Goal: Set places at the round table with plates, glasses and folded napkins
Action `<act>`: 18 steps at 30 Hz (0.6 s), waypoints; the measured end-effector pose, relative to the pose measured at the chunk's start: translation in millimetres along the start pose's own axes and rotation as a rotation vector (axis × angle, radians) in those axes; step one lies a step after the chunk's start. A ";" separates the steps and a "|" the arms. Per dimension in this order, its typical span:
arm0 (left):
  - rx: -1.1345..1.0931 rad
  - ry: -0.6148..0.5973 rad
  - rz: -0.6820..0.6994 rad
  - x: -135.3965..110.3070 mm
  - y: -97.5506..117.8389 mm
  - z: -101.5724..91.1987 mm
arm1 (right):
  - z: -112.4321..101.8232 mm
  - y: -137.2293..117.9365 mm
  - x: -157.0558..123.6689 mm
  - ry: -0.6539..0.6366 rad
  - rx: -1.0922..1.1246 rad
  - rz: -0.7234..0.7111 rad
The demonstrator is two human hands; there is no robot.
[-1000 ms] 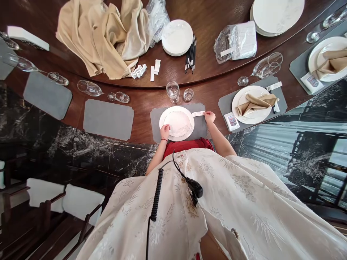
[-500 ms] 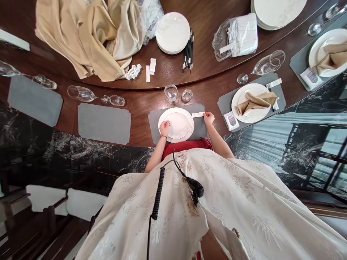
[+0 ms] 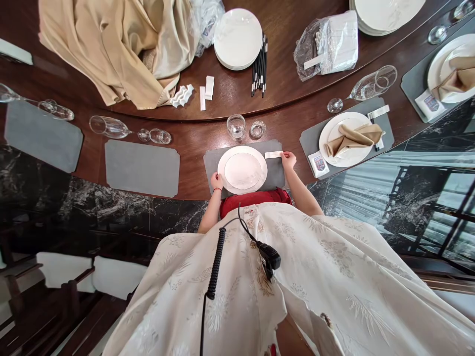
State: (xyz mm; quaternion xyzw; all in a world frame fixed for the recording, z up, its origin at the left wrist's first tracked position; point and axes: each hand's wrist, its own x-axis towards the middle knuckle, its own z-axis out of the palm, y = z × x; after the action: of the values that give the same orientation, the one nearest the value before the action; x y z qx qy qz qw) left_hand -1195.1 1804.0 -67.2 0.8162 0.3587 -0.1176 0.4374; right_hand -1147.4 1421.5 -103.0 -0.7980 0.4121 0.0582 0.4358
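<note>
A small white plate rests on a larger white plate, which lies on a grey placemat before me. My left hand is beside the large plate's left rim with its fingers curled closed; whether it grips the rim or anything small is hidden. To the right of the plates, a flat white strip, perhaps a chopstick rest, lies over the placemat. My right hand pinches its right end. Behind the placemat stand a clear glass and a smaller glass.
To the right is a place setting with a folded beige napkin. Bare placemats and stemmed glasses lie to the left. Farther back are stacked plates, black chopsticks, a bag of white strips and beige cloth.
My left hand has moved left, from over the small plate to the large plate's left rim. My right hand still pinches the white strip's end. The view has shifted slightly.
</note>
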 end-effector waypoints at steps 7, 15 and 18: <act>-0.039 0.003 -0.003 -3.5 -2.4 2.5 | -1.3 -8.9 -2.4 0.007 0.067 0.050; -0.063 -0.019 -0.024 1.2 -6.2 3.8 | -1.4 -15.0 -4.2 0.023 0.051 0.085; -0.077 -0.047 -0.020 6.3 -8.0 4.6 | -2.7 -17.6 -6.8 0.018 0.049 0.084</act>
State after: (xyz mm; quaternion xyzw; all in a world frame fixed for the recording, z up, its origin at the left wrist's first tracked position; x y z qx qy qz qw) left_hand -1195.5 1806.2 -78.1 0.7922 0.3608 -0.1271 0.4754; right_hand -1140.1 1428.6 -86.9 -0.7696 0.4506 0.0592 0.4485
